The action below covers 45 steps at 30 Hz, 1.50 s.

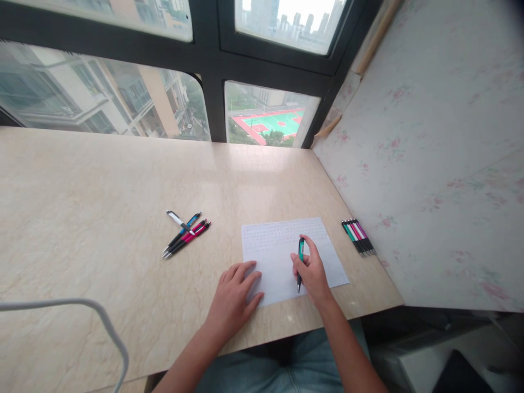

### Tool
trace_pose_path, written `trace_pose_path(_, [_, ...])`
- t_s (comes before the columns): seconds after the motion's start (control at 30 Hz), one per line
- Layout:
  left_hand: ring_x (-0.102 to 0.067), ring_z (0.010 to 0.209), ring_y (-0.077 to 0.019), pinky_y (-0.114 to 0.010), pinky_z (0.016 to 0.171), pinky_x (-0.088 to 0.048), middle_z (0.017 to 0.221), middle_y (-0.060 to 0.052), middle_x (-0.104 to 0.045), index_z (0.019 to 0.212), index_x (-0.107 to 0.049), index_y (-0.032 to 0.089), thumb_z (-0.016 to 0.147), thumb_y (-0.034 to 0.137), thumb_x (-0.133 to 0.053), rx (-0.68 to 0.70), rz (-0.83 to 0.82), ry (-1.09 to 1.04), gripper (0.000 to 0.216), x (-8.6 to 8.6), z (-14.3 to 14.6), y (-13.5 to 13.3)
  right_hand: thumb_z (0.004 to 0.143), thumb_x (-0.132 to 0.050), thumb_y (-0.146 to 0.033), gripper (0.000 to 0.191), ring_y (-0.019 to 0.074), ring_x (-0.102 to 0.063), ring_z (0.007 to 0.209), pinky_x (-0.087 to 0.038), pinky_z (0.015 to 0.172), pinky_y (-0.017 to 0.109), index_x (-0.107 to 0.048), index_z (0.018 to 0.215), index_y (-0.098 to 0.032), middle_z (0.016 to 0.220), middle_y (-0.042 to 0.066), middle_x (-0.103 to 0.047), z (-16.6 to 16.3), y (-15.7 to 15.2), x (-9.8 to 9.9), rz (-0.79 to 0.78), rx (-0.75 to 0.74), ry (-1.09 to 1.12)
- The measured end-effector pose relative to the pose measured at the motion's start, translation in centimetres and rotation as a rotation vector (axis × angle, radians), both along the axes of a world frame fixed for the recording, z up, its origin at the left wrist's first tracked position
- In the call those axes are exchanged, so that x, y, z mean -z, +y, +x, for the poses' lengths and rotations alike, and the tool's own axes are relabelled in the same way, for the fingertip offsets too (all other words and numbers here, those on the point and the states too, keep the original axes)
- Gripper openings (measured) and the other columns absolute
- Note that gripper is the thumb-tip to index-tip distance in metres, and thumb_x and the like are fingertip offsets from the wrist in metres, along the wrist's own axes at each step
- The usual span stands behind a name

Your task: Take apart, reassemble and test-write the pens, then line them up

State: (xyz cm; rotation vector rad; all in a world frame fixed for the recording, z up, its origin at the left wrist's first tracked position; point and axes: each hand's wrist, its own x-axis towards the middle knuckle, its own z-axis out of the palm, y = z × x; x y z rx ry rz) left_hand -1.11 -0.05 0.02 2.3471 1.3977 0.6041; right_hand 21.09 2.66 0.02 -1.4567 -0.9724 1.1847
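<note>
A sheet of paper (270, 273) with rows of handwriting across its upper part lies on the stone-topped surface. My right hand (314, 273) is over its right half, fingers closed around a green and black pen (301, 250). The pen's tip points down toward the lower part of the sheet; whether it touches the paper I cannot tell. My left hand (237, 292) rests flat at the sheet's left edge, its fingers spread and partly on the paper.
Several pens (186, 240), pink, blue and white, lie crossed in a loose pile to the left. Another row of pens (358, 238) is lined up by the papered wall (429, 153). A grey cable (102, 316) loops at lower left. Dark-framed windows (216, 103) stand behind.
</note>
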Motion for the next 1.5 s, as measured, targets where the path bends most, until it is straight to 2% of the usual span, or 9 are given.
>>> trace_pose_path(0.27, [-0.05, 0.116, -0.0301, -0.048, 0.094, -0.043, 0.132, -0.008, -0.056, 0.113, -0.062, 0.026, 0.083, 0.024, -0.062, 0.008, -0.001, 0.017, 0.031, 0.1, -0.1, 0.0, 0.081, -0.064, -0.045, 0.087, 0.0111, -0.046, 0.044, -0.034, 0.041, 0.019, -0.019, 0.151, -0.02, 0.054, -0.008, -0.053, 0.1, -0.2, 0.1, -0.047, -0.036, -0.016])
trace_pose_path(0.4, [-0.05, 0.116, -0.03, -0.048, 0.095, -0.042, 0.133, -0.009, -0.055, 0.114, -0.061, 0.026, 0.083, 0.024, -0.061, 0.013, -0.006, 0.024, 0.031, 0.0, -0.1, 0.0, 0.086, -0.056, -0.048, 0.073, 0.0114, -0.045, 0.045, -0.034, 0.043, 0.021, -0.032, 0.146, -0.014, 0.054, -0.007, -0.052, 0.6, 0.2, 0.1, -0.029, -0.045, -0.08])
trace_pose_path(0.5, [-0.05, 0.116, -0.0299, -0.049, 0.095, -0.042, 0.134, -0.008, -0.055, 0.115, -0.061, 0.026, 0.084, 0.024, -0.061, 0.013, -0.006, 0.022, 0.031, 0.1, -0.1, 0.0, 0.088, -0.053, -0.045, 0.056, 0.0132, -0.047, 0.049, -0.038, 0.051, 0.025, -0.051, 0.133, -0.012, 0.054, -0.006, -0.051, 1.0, 0.3, 0.2, 0.026, -0.073, -0.304])
trace_pose_path(0.6, [-0.05, 0.116, -0.0296, -0.048, 0.095, -0.042, 0.133, -0.009, -0.055, 0.114, -0.062, 0.026, 0.083, 0.024, -0.061, 0.01, 0.005, 0.009, 0.031, 0.1, -0.1, 0.0, 0.088, -0.053, -0.04, 0.042, 0.0151, -0.051, 0.052, -0.04, 0.057, 0.028, -0.063, 0.119, -0.014, 0.055, -0.004, -0.051, 0.9, 0.1, 0.4, 0.094, -0.119, -0.609])
trace_pose_path(0.7, [-0.05, 0.116, -0.0296, -0.048, 0.096, -0.042, 0.133, -0.008, -0.056, 0.114, -0.062, 0.026, 0.083, 0.024, -0.061, 0.009, 0.006, 0.014, 0.031, 0.1, -0.1, 0.0, 0.089, -0.053, -0.037, 0.035, 0.0171, -0.054, 0.056, -0.041, 0.06, 0.029, -0.066, 0.114, -0.016, 0.059, -0.001, -0.058, 0.5, -0.2, 0.5, 0.147, -0.189, -0.819])
trace_pose_path(0.8, [-0.05, 0.116, -0.0298, -0.048, 0.095, -0.042, 0.133, -0.008, -0.055, 0.115, -0.061, 0.026, 0.084, 0.024, -0.061, 0.011, 0.002, 0.019, 0.031, 0.1, -0.1, -0.1, 0.09, -0.052, -0.033, 0.03, 0.0196, -0.06, 0.066, -0.044, 0.066, 0.031, -0.066, 0.112, -0.017, 0.074, 0.004, -0.067, -0.1, -0.5, 0.4, 0.187, -0.26, -0.923])
trace_pose_path(0.9, [-0.05, 0.116, -0.0301, -0.048, 0.095, -0.042, 0.133, -0.009, -0.055, 0.115, -0.061, 0.026, 0.084, 0.024, -0.061, 0.013, 0.002, 0.018, 0.032, 0.1, -0.1, -0.2, 0.089, -0.054, -0.026, 0.023, 0.0218, -0.062, 0.082, -0.046, 0.075, 0.032, -0.067, 0.106, -0.019, 0.087, 0.006, -0.069, -0.6, -0.6, 0.1, 0.234, -0.312, -0.998])
trace_pose_path(1.17, [-0.051, 0.115, -0.0301, -0.047, 0.094, -0.042, 0.132, -0.008, -0.056, 0.114, -0.062, 0.027, 0.083, 0.026, -0.062, 0.01, 0.022, 0.002, 0.031, 0.3, -0.1, -0.1, 0.086, -0.057, -0.02, 0.015, 0.0222, -0.059, 0.089, -0.046, 0.08, 0.032, -0.066, 0.098, -0.021, 0.09, 0.005, -0.066, -1.0, -1.4, -0.4, 0.259, -0.313, -1.049])
trace_pose_path(1.5, [-0.05, 0.116, -0.0307, -0.048, 0.094, -0.042, 0.134, -0.01, -0.056, 0.115, -0.062, 0.025, 0.084, 0.026, -0.061, 0.02, 0.018, 0.035, 0.032, 0.5, -0.2, 0.0, 0.083, -0.056, -0.015, 0.012, 0.0221, -0.059, 0.086, -0.045, 0.075, 0.031, -0.066, 0.086, -0.021, 0.085, 0.005, -0.065, -0.9, -2.0, -0.4, 0.241, -0.267, -1.07])
